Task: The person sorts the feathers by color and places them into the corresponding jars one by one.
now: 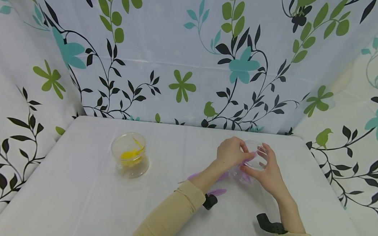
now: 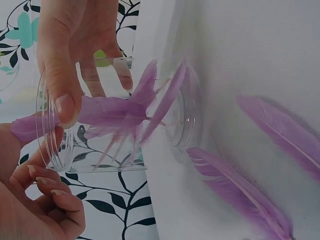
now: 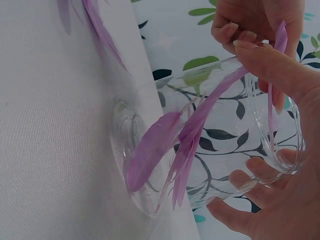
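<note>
A clear round jar [image 3: 210,187] stands at the right side of the table, with several purple feathers [image 3: 155,145] inside it. My right hand [image 1: 268,173] grips this jar near its rim, thumb on one side and fingers on the other. At the jar's mouth, my left hand [image 1: 232,153] pinches a purple feather [image 3: 281,37], part of which reaches into the opening. Two more purple feathers, a near one [image 2: 245,195] and a farther one [image 2: 285,130], lie on the table beside the jar in the left wrist view.
A second clear jar [image 1: 138,171] holding yellow feathers [image 1: 131,156] stands on the left of the white table [image 1: 83,191]. A leaf-patterned cloth [image 1: 147,57] hangs behind and at both sides. Black straps with camera mounts sit at both wrists.
</note>
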Demonstrator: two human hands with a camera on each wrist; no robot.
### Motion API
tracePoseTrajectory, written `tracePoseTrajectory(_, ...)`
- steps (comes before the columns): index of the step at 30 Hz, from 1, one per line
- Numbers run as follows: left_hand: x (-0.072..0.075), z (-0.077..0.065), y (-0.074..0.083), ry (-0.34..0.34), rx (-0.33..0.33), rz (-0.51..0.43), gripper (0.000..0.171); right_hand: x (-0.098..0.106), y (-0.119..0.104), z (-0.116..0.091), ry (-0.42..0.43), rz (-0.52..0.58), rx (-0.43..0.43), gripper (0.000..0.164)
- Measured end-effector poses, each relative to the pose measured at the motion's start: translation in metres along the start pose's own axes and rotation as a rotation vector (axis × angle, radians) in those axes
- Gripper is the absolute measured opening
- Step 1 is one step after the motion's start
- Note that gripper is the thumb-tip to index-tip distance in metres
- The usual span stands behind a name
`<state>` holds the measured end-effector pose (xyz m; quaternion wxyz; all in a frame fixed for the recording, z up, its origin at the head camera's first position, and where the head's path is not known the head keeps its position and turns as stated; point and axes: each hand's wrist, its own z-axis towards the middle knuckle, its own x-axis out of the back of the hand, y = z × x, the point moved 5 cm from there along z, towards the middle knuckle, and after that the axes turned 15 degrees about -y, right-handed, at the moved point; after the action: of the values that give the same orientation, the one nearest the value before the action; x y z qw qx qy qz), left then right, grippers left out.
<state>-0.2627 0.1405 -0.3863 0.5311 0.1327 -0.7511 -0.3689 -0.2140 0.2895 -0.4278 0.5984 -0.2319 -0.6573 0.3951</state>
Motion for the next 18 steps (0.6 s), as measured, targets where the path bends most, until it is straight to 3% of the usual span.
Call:
tracePoseTrajectory(10, 0.0006, 0.0004, 0.0057, -0.020, 0.075, 0.100, 0.024, -0.0008, 0.0010, 0.0000, -0.005, 0.017, -0.005, 0.109)
tracePoseTrajectory(14, 0.0007, -0.0003, 0.0046, -0.007, 0.059, 0.078, 0.023, -0.0007, 0.0009, 0.0000, -0.004, 0.021, 0.001, 0.109)
tracePoseTrajectory(18, -0.0008, -0.0011, -0.0001, 0.012, 0.000, 0.021, 0.024, -0.0004, 0.0019, 0.0005, -0.001, 0.007, 0.005, 0.108)
